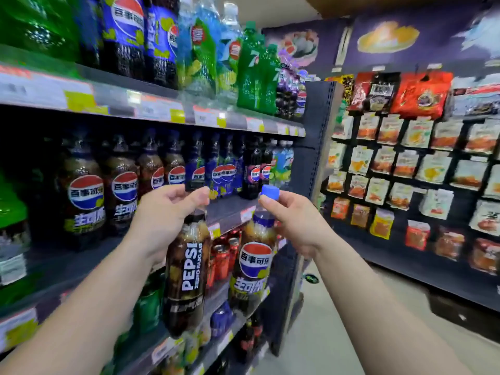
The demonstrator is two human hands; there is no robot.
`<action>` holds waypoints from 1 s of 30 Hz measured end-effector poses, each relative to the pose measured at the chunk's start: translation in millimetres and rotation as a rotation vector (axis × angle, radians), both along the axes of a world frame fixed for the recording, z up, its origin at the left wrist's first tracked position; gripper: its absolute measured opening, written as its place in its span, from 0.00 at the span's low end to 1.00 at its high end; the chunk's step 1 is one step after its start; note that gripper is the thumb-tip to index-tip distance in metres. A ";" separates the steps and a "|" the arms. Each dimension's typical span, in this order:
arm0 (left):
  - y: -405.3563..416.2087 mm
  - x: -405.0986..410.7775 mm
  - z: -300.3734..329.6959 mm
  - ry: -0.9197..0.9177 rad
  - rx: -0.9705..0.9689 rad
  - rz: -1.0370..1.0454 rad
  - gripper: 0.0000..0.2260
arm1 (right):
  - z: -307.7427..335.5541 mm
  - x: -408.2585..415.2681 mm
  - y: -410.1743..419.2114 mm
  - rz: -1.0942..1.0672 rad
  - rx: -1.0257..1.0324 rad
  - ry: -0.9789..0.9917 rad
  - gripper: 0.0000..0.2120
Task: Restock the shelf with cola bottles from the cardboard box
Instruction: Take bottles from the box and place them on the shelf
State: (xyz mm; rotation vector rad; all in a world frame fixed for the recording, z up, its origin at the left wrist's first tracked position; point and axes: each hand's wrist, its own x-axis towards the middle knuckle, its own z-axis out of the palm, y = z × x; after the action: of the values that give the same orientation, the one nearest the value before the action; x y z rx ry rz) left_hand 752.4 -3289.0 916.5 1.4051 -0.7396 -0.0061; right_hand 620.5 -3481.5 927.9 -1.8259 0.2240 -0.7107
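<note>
Two cola bottles held up in front of the middle shelf, one per hand. Left hand clamped around the neck of the first bottle, fingers curled over the cap; label printed "PEPSI ZERO SUGAR" in white, running vertically. Right hand pinching the blue cap of the second bottle, thumb and fingers closed on it; label bearing the red, white and blue Pepsi roundel with Chinese characters (smaller yellow-green lettering below). Both bottles hanging upright, near each other but apart, just outside the shelf edge. Behind them, a row of Pepsi bottles with the same roundel; exact count not legible owing to blur. On the upper shelf, larger Pepsi bottles and two green 7UP bottles. Blurred price tags along the shelf rails. To the right, hanging snack packets on a separate rack, text unreadable.
</note>
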 end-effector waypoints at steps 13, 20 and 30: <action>-89.3 25.9 2.5 0.032 -0.057 0.573 0.11 | 25.9 141.8 -125.7 0.573 0.013 0.026 0.06; -81.4 31.2 7.9 0.044 -0.075 0.696 0.35 | 42.9 186.4 -127.7 0.605 0.097 -0.157 0.04; -47.5 49.8 28.7 0.004 -0.147 0.688 0.34 | 57.6 229.5 -95.4 0.516 0.003 -0.349 0.06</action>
State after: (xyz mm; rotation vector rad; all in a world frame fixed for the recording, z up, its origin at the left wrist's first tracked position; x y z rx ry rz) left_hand 802.3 -3336.6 945.1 1.4537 -0.2184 0.5699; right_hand 850.0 -3576.9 985.5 -1.6249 -0.4607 -0.6401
